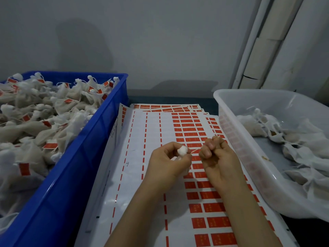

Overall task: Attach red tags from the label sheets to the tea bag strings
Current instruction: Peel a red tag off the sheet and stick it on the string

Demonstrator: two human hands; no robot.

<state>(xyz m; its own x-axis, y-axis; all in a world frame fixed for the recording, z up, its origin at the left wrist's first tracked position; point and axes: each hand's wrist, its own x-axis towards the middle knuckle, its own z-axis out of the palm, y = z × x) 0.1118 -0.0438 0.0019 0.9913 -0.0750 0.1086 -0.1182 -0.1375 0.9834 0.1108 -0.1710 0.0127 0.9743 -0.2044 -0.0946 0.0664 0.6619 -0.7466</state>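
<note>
Left hand [167,159] pinches a small white gauze tea bag [182,150] above the white label sheets of red tags [188,134]; right hand [216,157], fingers curled, pinches its thin string [195,150] taut.

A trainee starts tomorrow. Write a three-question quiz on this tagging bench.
1. True or false: the tagged tea bags lie in the blue crate.
2. The left hand grips: A a tea bag; B scissors; C a pen.
3. Fill in: the label sheets lie between the blue crate and the ____ tub on the right.

Key: 1 true; 2 A; 3 clear.
</note>
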